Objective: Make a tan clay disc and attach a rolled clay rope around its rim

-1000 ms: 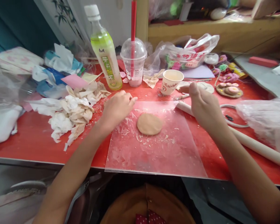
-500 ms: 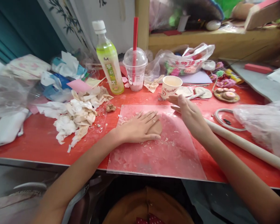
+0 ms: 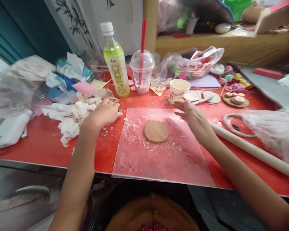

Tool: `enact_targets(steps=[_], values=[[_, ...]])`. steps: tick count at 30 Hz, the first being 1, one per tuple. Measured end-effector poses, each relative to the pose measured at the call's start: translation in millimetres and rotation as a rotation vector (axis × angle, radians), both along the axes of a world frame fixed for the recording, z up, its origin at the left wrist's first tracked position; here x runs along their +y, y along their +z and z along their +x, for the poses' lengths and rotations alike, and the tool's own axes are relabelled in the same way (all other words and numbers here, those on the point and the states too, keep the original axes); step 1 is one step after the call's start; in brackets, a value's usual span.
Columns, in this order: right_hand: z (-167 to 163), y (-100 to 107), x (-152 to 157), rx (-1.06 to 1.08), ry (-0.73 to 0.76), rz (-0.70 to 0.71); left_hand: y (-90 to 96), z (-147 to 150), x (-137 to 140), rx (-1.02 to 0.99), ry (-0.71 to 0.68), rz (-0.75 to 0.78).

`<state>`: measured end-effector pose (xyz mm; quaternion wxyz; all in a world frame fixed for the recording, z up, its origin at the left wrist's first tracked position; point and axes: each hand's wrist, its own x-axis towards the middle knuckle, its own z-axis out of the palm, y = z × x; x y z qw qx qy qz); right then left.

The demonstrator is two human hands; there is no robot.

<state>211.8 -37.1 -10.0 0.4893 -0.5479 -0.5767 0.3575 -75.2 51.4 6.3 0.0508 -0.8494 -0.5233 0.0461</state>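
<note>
A flat, roundish disc of brown clay (image 3: 156, 131) lies on a clear plastic sheet (image 3: 159, 166) in front of me. My left hand (image 3: 101, 114) is to the left of the sheet, beside crumpled tissues (image 3: 69, 125). Its fingers and thumb close around a small lump of brown clay (image 3: 120, 110), which is mostly hidden by the hand. Over the sheet's right edge, my right hand (image 3: 195, 120) is held with fingers stretched out and nothing in it. Its fingertips are just in front of a paper cup (image 3: 178, 90).
A drink bottle (image 3: 117, 70) and a plastic cup with a red straw (image 3: 142, 77) stand at the back. Pale clay pieces (image 3: 212, 96) lie behind the right hand. A long pale tube (image 3: 250, 147) runs along the right, near a plastic bag (image 3: 272, 125).
My left hand has lifted off the clay disc and moved left to the small clay lump. The disc is now uncovered. My right hand stays nearly in place.
</note>
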Motion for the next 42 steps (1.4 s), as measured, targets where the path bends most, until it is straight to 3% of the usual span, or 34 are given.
enact_targets(steps=[6,9,11,14,17,21,27,30,34,42], values=[[-1,-2,2,0.075,-0.003,0.008,9.8,10,-8,0.024,-0.004,0.114],[-2,-4,3,0.077,0.011,-0.007,15.1,21,-12,-0.09,0.016,0.185],[-3,-6,1,0.024,0.06,0.004,15.5,32,-16,-0.203,-0.056,0.172],[-5,-7,-1,-0.216,0.233,0.056,12.4,50,-25,-0.312,-0.192,0.125],[-6,-8,-2,-0.614,0.393,0.115,7.7,63,-34,-0.262,-0.268,0.082],[-6,-12,-1,-0.864,0.46,0.161,3.2,64,-35,-0.167,-0.329,0.06],[-17,-19,-6,-0.851,0.407,0.128,1.9,62,-32,-0.245,-0.337,0.009],[-18,-20,-7,-0.815,0.405,0.133,2.4,65,-35,-0.316,-0.359,-0.112],[-12,-12,-6,-0.603,0.305,0.037,2.1,69,-41,-0.365,-0.415,-0.269],[-5,-11,-4,-0.678,0.381,-0.004,-3.0,70,-45,-0.337,-0.45,-0.234]])
